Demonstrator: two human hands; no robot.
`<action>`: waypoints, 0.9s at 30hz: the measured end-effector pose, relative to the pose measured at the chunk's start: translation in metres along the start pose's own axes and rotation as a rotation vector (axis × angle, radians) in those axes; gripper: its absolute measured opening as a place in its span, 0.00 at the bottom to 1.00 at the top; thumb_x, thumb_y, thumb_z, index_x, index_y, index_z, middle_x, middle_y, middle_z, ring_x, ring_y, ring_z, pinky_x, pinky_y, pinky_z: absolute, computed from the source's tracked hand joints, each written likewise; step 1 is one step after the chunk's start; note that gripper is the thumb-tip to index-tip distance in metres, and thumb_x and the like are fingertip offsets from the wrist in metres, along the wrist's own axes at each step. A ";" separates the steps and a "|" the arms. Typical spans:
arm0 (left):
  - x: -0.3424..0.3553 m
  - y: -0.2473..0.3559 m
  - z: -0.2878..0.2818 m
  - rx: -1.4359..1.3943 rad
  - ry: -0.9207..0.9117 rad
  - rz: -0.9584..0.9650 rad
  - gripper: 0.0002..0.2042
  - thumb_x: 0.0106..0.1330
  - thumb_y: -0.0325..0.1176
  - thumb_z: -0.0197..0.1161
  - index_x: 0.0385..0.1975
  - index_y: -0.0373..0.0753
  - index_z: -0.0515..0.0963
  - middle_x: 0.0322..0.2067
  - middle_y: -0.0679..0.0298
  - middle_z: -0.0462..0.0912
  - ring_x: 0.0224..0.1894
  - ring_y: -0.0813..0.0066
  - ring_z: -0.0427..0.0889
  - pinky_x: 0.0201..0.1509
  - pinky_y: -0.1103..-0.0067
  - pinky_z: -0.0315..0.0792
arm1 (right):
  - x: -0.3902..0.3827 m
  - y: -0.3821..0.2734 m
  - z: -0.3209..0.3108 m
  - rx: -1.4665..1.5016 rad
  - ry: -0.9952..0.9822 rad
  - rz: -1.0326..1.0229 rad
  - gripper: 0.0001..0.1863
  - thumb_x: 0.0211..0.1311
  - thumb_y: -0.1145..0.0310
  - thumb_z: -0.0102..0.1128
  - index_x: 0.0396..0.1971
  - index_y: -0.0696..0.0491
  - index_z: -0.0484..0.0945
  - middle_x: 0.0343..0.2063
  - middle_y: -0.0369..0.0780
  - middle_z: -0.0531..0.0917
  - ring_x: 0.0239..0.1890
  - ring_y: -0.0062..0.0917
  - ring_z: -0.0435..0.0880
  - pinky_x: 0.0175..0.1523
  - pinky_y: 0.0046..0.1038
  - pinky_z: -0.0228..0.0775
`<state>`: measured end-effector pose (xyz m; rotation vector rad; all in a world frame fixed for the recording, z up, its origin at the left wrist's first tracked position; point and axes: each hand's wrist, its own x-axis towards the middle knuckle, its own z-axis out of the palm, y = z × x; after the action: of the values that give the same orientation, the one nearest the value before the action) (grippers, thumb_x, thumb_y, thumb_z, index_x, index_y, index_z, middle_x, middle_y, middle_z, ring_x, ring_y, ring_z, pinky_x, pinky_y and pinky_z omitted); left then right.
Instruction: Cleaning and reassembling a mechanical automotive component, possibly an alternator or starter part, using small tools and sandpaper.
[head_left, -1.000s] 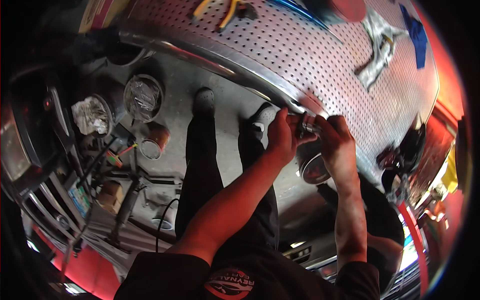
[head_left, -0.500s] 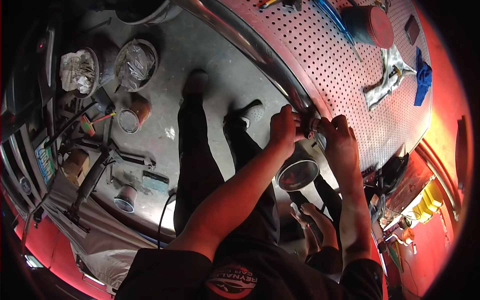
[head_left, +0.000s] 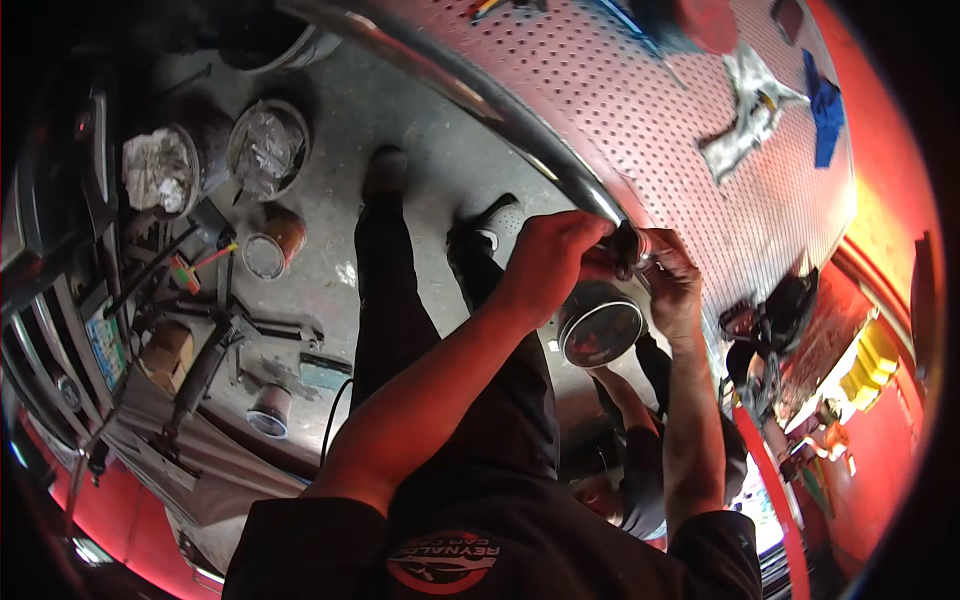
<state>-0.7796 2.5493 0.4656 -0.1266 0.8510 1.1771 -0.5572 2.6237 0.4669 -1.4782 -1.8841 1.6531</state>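
Both of my hands meet at the edge of the perforated metal table, around a small dark part (head_left: 627, 247) with a shiny ring-like end; its exact kind I cannot make out. My left hand (head_left: 548, 262) pinches it from the left with closed fingers. From the right, my right hand (head_left: 670, 278) grips its ringed end, fingers curled. Just beneath them is a round bucket (head_left: 600, 335) with a dark interior. The pinching fingertips partly hide the small part.
The perforated table (head_left: 590, 100) holds a grey-white rag (head_left: 742, 125), a blue cloth (head_left: 826, 110) and a red-topped can (head_left: 705, 25). Another person's arm (head_left: 628, 400) is below the bucket. Lined bins (head_left: 268, 150), a jack-like metal stand (head_left: 215, 345) and a cable occupy the left floor.
My left hand has turned and shifted left and slightly down, exposing more of the dark part. The other person has bent lower, and the whole view has shifted slightly.
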 end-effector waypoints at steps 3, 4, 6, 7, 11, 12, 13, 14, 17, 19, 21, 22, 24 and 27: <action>-0.035 0.020 0.027 0.210 -0.034 0.040 0.12 0.78 0.23 0.55 0.54 0.23 0.79 0.47 0.54 0.86 0.46 0.68 0.89 0.54 0.70 0.88 | -0.028 -0.020 0.017 0.166 0.085 -0.057 0.16 0.70 0.85 0.59 0.54 0.56 0.86 0.49 0.39 0.85 0.52 0.25 0.83 0.60 0.27 0.74; -0.047 0.024 0.032 0.231 -0.052 0.023 0.12 0.78 0.23 0.55 0.54 0.23 0.79 0.47 0.54 0.86 0.46 0.68 0.89 0.54 0.70 0.88 | -0.037 -0.027 0.024 0.244 0.123 -0.002 0.16 0.71 0.85 0.59 0.54 0.58 0.86 0.50 0.39 0.85 0.52 0.24 0.83 0.60 0.27 0.75; -0.066 0.041 0.044 0.402 -0.089 0.082 0.12 0.77 0.21 0.55 0.55 0.25 0.79 0.47 0.54 0.86 0.46 0.69 0.89 0.54 0.71 0.88 | -0.049 -0.046 0.034 0.223 0.164 -0.044 0.17 0.70 0.85 0.59 0.55 0.58 0.85 0.51 0.39 0.84 0.53 0.25 0.83 0.61 0.27 0.74; -0.071 0.046 0.048 0.432 -0.093 0.064 0.11 0.76 0.19 0.57 0.54 0.26 0.80 0.46 0.55 0.86 0.46 0.71 0.88 0.53 0.72 0.87 | -0.054 -0.050 0.038 0.232 0.201 -0.049 0.17 0.70 0.85 0.59 0.55 0.58 0.85 0.51 0.39 0.84 0.53 0.25 0.83 0.61 0.27 0.74; -0.097 0.064 0.068 0.740 -0.151 0.152 0.10 0.70 0.17 0.64 0.49 0.27 0.81 0.44 0.58 0.87 0.43 0.75 0.88 0.50 0.75 0.87 | -0.080 -0.079 0.054 0.348 0.283 -0.074 0.17 0.71 0.83 0.60 0.57 0.58 0.84 0.53 0.40 0.83 0.54 0.25 0.82 0.61 0.27 0.75; -0.105 0.071 0.074 0.766 -0.179 0.144 0.10 0.70 0.17 0.64 0.49 0.27 0.81 0.44 0.58 0.87 0.43 0.75 0.88 0.50 0.75 0.87 | -0.085 -0.090 0.057 0.316 0.291 -0.096 0.17 0.72 0.83 0.60 0.58 0.58 0.83 0.53 0.40 0.83 0.54 0.25 0.82 0.61 0.27 0.75; -0.114 0.080 0.082 0.940 -0.191 0.226 0.10 0.69 0.17 0.65 0.48 0.27 0.81 0.44 0.58 0.87 0.43 0.76 0.88 0.48 0.76 0.87 | -0.091 -0.097 0.061 0.328 0.313 -0.118 0.17 0.72 0.80 0.61 0.58 0.57 0.83 0.53 0.40 0.83 0.54 0.26 0.82 0.62 0.27 0.75; -0.121 0.088 0.088 1.110 -0.207 0.318 0.10 0.68 0.18 0.67 0.48 0.28 0.82 0.43 0.58 0.87 0.43 0.76 0.88 0.47 0.77 0.87 | -0.095 -0.105 0.064 0.337 0.350 -0.126 0.17 0.72 0.80 0.61 0.58 0.57 0.83 0.53 0.40 0.83 0.54 0.26 0.82 0.62 0.27 0.75; -0.143 0.110 0.101 1.258 -0.258 0.423 0.09 0.65 0.20 0.70 0.44 0.29 0.83 0.39 0.57 0.89 0.38 0.75 0.90 0.42 0.78 0.85 | -0.113 -0.139 0.078 0.331 0.444 -0.147 0.15 0.72 0.77 0.63 0.57 0.56 0.85 0.51 0.39 0.83 0.53 0.26 0.83 0.61 0.27 0.75; -0.159 0.124 0.110 1.353 -0.297 0.456 0.09 0.65 0.21 0.70 0.43 0.30 0.84 0.37 0.57 0.89 0.37 0.74 0.91 0.41 0.78 0.85 | -0.128 -0.166 0.083 0.336 0.500 -0.151 0.15 0.72 0.78 0.64 0.57 0.56 0.85 0.50 0.39 0.83 0.53 0.26 0.83 0.61 0.27 0.76; -0.178 0.138 0.122 1.466 -0.303 0.473 0.08 0.64 0.24 0.72 0.42 0.30 0.85 0.35 0.56 0.89 0.34 0.73 0.91 0.38 0.77 0.83 | -0.143 -0.194 0.085 0.255 0.557 -0.144 0.17 0.70 0.82 0.64 0.56 0.56 0.85 0.47 0.39 0.83 0.51 0.26 0.84 0.59 0.27 0.76; -0.187 0.144 0.126 1.484 -0.327 0.492 0.08 0.64 0.24 0.72 0.42 0.30 0.85 0.35 0.56 0.89 0.34 0.73 0.91 0.38 0.77 0.83 | -0.150 -0.209 0.086 0.261 0.584 -0.162 0.17 0.70 0.82 0.64 0.56 0.56 0.85 0.47 0.39 0.83 0.51 0.26 0.84 0.59 0.27 0.76; -0.201 0.154 0.130 1.555 -0.370 0.612 0.09 0.64 0.26 0.73 0.41 0.30 0.85 0.35 0.55 0.90 0.34 0.73 0.91 0.37 0.76 0.83 | -0.164 -0.238 0.086 0.100 0.617 -0.090 0.19 0.67 0.85 0.63 0.56 0.56 0.85 0.46 0.40 0.83 0.49 0.28 0.85 0.58 0.26 0.77; -0.224 0.170 0.139 1.597 -0.453 0.657 0.08 0.65 0.25 0.72 0.41 0.30 0.85 0.35 0.55 0.90 0.33 0.74 0.90 0.37 0.77 0.83 | -0.186 -0.272 0.089 0.011 0.685 -0.114 0.23 0.63 0.89 0.62 0.57 0.55 0.85 0.45 0.41 0.83 0.48 0.30 0.85 0.57 0.26 0.77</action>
<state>-0.8781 2.5208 0.7618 1.7478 1.2163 0.7274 -0.6760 2.4643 0.7444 -1.6184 -1.5244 0.9240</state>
